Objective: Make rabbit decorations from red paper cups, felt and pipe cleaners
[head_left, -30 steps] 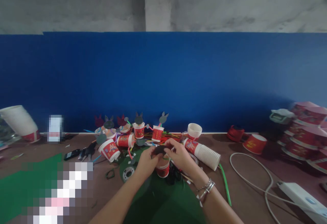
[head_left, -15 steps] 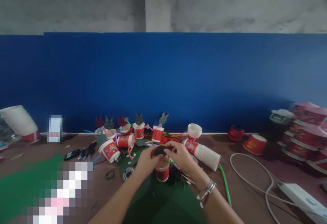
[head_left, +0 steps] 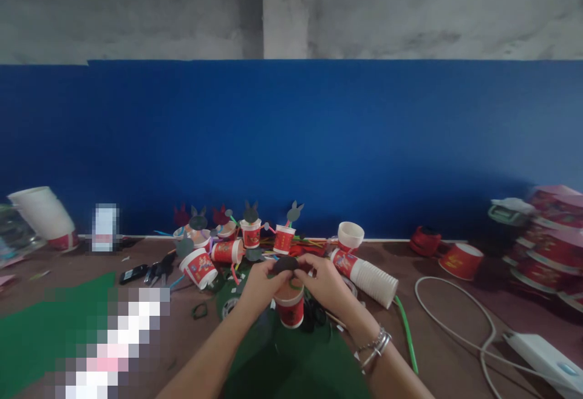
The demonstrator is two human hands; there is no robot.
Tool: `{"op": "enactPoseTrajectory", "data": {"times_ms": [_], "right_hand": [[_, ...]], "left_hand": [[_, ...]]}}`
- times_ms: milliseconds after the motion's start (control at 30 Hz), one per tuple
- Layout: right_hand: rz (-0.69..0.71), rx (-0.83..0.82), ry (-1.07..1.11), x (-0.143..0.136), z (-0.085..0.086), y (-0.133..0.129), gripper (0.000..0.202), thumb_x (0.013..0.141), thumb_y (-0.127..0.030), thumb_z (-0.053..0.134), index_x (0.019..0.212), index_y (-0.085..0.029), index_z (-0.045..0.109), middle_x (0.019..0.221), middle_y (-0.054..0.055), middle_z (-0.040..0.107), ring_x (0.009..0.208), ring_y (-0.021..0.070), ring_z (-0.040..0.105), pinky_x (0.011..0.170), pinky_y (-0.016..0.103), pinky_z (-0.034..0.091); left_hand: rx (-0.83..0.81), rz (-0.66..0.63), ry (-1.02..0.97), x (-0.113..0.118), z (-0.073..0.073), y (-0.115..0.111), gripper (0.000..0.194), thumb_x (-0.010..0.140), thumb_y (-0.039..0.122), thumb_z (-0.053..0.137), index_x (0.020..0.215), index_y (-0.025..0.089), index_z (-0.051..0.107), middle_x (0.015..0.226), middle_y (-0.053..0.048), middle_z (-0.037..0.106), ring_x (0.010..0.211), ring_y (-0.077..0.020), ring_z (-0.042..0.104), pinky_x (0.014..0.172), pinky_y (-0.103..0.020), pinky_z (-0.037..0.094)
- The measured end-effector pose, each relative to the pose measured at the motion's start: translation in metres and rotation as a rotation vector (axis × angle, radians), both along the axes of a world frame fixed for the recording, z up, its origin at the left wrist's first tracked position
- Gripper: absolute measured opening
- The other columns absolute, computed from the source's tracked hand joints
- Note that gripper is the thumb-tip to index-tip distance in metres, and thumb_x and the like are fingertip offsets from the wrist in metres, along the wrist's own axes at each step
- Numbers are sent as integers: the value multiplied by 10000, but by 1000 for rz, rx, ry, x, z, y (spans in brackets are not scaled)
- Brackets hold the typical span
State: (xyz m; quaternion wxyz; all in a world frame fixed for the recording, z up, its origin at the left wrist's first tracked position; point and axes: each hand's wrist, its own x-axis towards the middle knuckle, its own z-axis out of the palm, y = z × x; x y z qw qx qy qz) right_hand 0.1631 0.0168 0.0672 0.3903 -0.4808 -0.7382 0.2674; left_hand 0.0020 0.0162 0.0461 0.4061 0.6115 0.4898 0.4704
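Fingers: left hand (head_left: pixel 257 289) and right hand (head_left: pixel 324 282) pinched closed, holding a small dark rounded piece (head_left: pixel 285 265) from opposite sides
Dark piece: just above an upright red paper cup with a white rim (head_left: pixel 291 314)
Under the cup: a dark green sheet (head_left: pixel 291 365)
Behind the hands: a red cup bearing a grey animal-head cutout (head_left: pixel 284 240)
Cup stack: nested white-and-red paper cups (head_left: pixel 371 280) lying tilted, beside a bright green strip (head_left: pixel 407 333)
Right wrist: silver bracelets (head_left: pixel 379 347)
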Motion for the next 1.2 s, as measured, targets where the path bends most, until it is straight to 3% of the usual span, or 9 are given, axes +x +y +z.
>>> {"op": "enactPoseTrajectory", "data": {"times_ms": [133,267,367,467,500,633,733,1000,1200], "right_hand": [[-45,45,28,-3,1,-1,201,737,-204,562,923,-185,635,804,30,669,735,178,595,673,274,443],[-135,197,55,-9,15,-15,141,781,-248,537,895,-186,594,832,45,645,765,180,581,686,272,439],[11,105,4,-16,21,-27,110,793,-265,525,757,-194,601,701,7,628,649,149,563,583,233,417],[274,-62,-188,-28,6,-32,137,760,-225,542,698,-204,662,646,-9,645,601,138,571,559,220,410],[296,-69,-273,-33,-3,-31,144,737,-196,549,680,-201,680,656,2,660,617,147,582,583,229,418],[239,-26,-470,-54,-43,-27,243,742,-166,538,908,-191,713,945,80,687,944,226,590,855,306,416],[250,-51,-565,-64,-59,-26,283,738,-186,561,992,-179,687,1061,109,649,1034,258,557,928,346,388],[209,-127,-580,-66,-58,-31,225,716,-129,544,903,-159,667,973,106,666,968,237,570,851,306,419],[165,-129,-550,-70,-61,-33,207,709,-104,509,827,-151,672,911,108,674,874,211,598,758,264,425]], "left_hand": [[5,-33,-20,-5,3,0,192,668,205,612,814,141,719,816,-49,714,798,-216,621,723,-290,473],[84,74,38,-26,4,12,206,666,242,637,821,141,727,835,-65,715,820,-234,628,755,-322,475],[104,160,30,-47,7,20,269,688,316,635,842,111,715,826,-88,715,783,-241,638,701,-319,487],[73,209,-10,-63,14,23,306,706,356,633,885,117,700,823,-82,725,781,-244,651,683,-314,497],[48,210,-32,-67,16,23,317,708,365,635,899,119,696,821,-79,729,780,-245,656,677,-312,501],[12,164,-125,-73,20,22,350,688,354,666,947,118,677,814,-69,736,795,-244,670,699,-312,510],[-3,129,-165,-72,20,22,365,698,355,663,977,120,663,830,-66,736,799,-241,673,711,-317,510],[-79,6,-265,-62,24,18,352,719,353,648,972,111,671,815,-69,734,797,-230,666,718,-316,496],[-62,29,-284,-57,22,17,346,704,405,656,877,106,687,718,-52,716,738,-224,654,676,-298,483]]}}
